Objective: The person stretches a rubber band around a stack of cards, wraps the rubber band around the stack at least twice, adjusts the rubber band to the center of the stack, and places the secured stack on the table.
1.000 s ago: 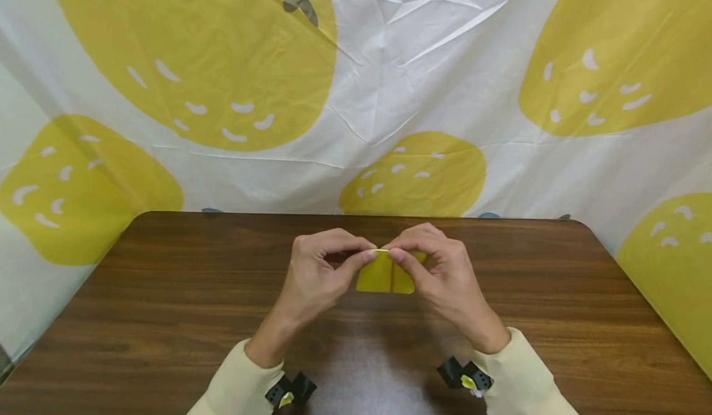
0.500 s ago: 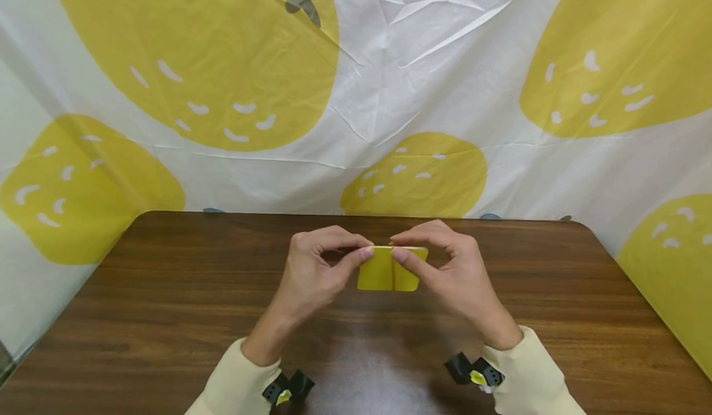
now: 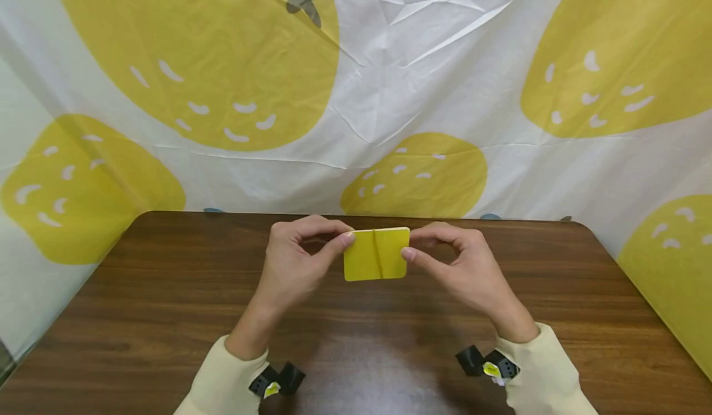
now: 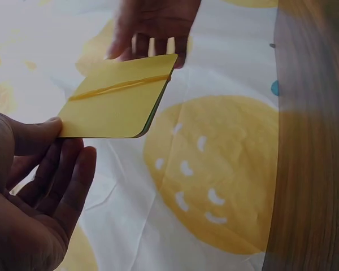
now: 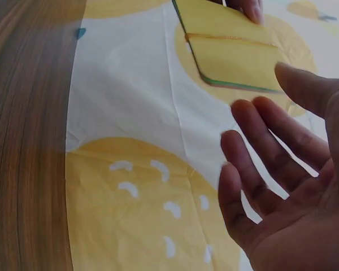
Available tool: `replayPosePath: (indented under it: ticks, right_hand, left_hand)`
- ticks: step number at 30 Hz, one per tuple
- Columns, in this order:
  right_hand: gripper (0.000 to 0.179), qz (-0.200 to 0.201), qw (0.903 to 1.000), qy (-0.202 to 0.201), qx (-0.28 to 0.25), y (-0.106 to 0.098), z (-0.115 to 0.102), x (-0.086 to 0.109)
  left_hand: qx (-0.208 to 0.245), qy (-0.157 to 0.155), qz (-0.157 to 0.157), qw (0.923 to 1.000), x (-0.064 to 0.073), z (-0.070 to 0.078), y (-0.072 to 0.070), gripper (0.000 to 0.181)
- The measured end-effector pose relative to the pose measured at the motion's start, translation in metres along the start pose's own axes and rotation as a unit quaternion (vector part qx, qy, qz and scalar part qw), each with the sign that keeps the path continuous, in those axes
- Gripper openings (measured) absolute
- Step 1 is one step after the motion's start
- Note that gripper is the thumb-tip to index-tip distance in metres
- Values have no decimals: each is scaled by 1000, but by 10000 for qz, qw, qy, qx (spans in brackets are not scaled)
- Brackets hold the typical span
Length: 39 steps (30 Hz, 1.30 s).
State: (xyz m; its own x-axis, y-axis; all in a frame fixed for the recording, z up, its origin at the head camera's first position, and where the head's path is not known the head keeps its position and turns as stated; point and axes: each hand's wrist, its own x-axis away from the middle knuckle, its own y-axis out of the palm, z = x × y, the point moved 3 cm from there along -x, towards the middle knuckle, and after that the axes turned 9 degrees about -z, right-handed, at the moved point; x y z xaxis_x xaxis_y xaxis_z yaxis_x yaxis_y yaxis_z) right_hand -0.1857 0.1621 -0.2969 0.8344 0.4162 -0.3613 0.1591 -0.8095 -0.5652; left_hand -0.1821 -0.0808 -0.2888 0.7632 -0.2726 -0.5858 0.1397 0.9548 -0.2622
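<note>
A thin yellow pack of cards (image 3: 361, 257) with rounded corners is held up above the table, its broad face toward me. A yellow-brown rubber band (image 3: 378, 255) runs across its middle, from top edge to bottom edge. My left hand (image 3: 295, 263) pinches the pack's upper left corner between thumb and fingers, as the left wrist view also shows. At the pack's right edge is my right hand (image 3: 470, 273), its thumb tip close to that side. In the right wrist view the right hand's fingers (image 5: 271, 149) are spread and loosely bent, with nothing gripped between them.
The brown wooden table (image 3: 167, 316) spreads beneath both hands. Behind it hangs a white cloth (image 3: 423, 93) printed with large yellow fruit shapes. A small black camera mount sits at each wrist, by the pale sleeves (image 3: 228, 375).
My right hand has slid off the pack's top edge to its right side, its grip loosened. The left hand has shifted left and up with the pack, whose whole face now shows.
</note>
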Motion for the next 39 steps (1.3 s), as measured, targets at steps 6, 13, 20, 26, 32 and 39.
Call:
replayPosePath:
  ticks: [6,13,20,26,32,39]
  right_hand:
    - [17,-672,9967,366,-287,4,7,-1]
    - [18,-1065,9909,485,-664,15,14,-3]
    - [14,-1217,9855,458,-1086,23,12,-4]
    - [9,-1144,9845,422,-1257,23,9,-5]
    - [10,-914,9866,261,-1327,21,7,-5]
    - [12,-324,9875,-15,-1545,12,3,-4]
  left_hand:
    - [218,29,219,9995,-1,-1,-10,7]
    - [334,102,480,9982,-1,1,-18,8]
    - [444,146,500,9977,-2,4,-19,9]
    - [510,75,471,9976,-2,6,-18,10]
    - [858,-56,489,9951,-2,6,-16,15]
    - [1243,-764,90,9893,-1,2,-11,23]
